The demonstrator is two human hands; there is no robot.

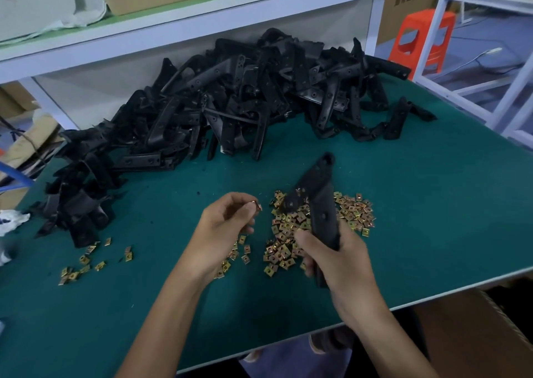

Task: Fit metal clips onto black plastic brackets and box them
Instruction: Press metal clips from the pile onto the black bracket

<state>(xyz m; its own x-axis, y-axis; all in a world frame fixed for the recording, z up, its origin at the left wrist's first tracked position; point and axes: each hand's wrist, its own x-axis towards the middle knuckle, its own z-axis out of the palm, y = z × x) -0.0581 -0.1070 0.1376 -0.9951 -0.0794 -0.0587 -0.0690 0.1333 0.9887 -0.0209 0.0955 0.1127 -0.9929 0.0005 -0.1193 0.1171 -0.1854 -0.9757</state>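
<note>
Black plastic bracket (317, 204) gripped at its lower end in right hand (337, 262), fingers curled round it, upper end tilted away above pile of metal clips (354, 213). Single metal clip (256, 205) pinched at fingertips of left hand (225, 227), just left of bracket. Heap of loose brackets (230, 103) beyond both hands on green mat (432, 204).

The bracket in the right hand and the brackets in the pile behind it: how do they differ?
The held bracket is single and lifted, gripped at its near end by the right hand, over the loose clips; the pile brackets are many and lie tangled on the green mat. The held one points away from the person; the pile ones point every way. Both are black plastic with holes.
</note>
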